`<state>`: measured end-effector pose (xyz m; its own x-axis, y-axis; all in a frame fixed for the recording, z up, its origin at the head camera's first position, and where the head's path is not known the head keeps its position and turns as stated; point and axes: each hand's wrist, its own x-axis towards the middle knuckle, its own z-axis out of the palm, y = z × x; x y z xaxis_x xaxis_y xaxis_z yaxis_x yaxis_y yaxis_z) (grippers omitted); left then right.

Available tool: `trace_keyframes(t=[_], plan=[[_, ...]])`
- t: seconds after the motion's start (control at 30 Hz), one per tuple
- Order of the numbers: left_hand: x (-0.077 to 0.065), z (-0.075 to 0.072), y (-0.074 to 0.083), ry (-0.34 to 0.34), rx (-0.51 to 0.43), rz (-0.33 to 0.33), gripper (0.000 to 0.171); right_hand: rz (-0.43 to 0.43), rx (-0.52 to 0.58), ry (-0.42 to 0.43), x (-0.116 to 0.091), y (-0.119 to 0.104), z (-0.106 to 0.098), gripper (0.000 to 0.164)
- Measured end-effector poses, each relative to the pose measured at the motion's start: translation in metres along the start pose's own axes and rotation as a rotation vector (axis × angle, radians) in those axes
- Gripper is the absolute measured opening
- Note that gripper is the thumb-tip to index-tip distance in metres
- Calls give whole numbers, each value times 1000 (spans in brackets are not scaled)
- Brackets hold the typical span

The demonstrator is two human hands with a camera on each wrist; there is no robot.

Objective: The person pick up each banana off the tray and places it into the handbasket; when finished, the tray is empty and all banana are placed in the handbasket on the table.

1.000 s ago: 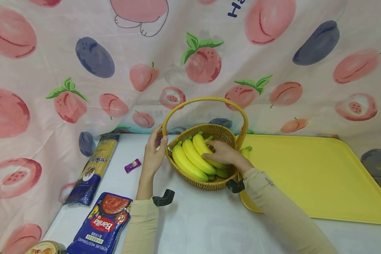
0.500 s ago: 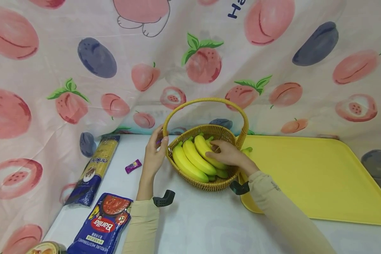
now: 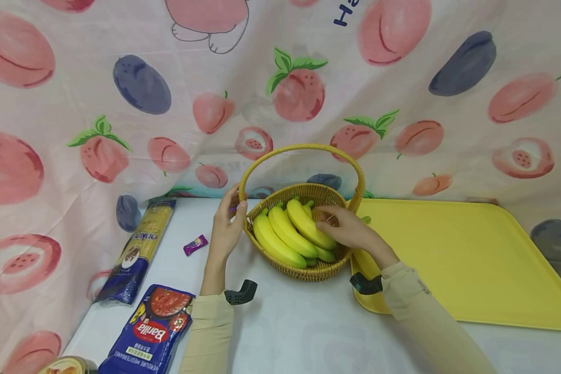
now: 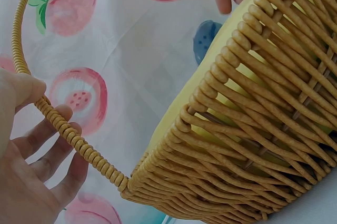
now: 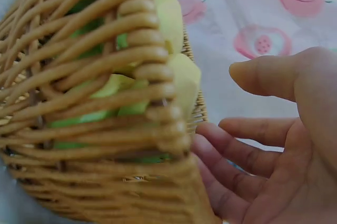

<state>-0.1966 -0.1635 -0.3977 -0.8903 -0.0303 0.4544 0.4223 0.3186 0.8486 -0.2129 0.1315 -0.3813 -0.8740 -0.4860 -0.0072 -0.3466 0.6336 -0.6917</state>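
A yellow-brown wicker basket (image 3: pixel 304 272) with a tall arched handle stands on the table in the head view. Several yellow bananas (image 3: pixel 280 240) with green tips lie in it. My left hand (image 3: pixel 228 224) holds the left foot of the handle (image 4: pixel 79 144); in the left wrist view the thumb is on one side and the fingers on the other. Over the basket's right side is my right hand (image 3: pixel 348 227), its fingers loosely bent. The right wrist view shows this hand (image 5: pixel 287 150) with thumb and fingers spread apart, nothing between them, fingertips by the rim.
A yellow tray (image 3: pixel 458 259) lies to the right, with a banana stem (image 3: pixel 366 219) showing beside the basket. At left are a spaghetti pack (image 3: pixel 142 244), a blue Barilla pouch (image 3: pixel 147 332), a small purple packet (image 3: pixel 195 245) and a jar (image 3: pixel 67 365). A fruit-print curtain (image 3: pixel 299 93) hangs behind.
My right hand has drawn back to the right, off the rightmost upper banana, which shifted slightly right. The left hand stays on the handle.
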Motion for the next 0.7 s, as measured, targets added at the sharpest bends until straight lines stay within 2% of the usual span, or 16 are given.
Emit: trace_keyframes(t=[0.33,0.5,0.7], plan=[[1,1,-1,4,6,-8,43,-25,89,131,-36,10,-9,41],[2,1,1,6,4,-12,44,-32,81,209,-52,20,-14,38],[3,2,1,7,-3,-25,43,-32,72,238,-70,29,-15,38]])
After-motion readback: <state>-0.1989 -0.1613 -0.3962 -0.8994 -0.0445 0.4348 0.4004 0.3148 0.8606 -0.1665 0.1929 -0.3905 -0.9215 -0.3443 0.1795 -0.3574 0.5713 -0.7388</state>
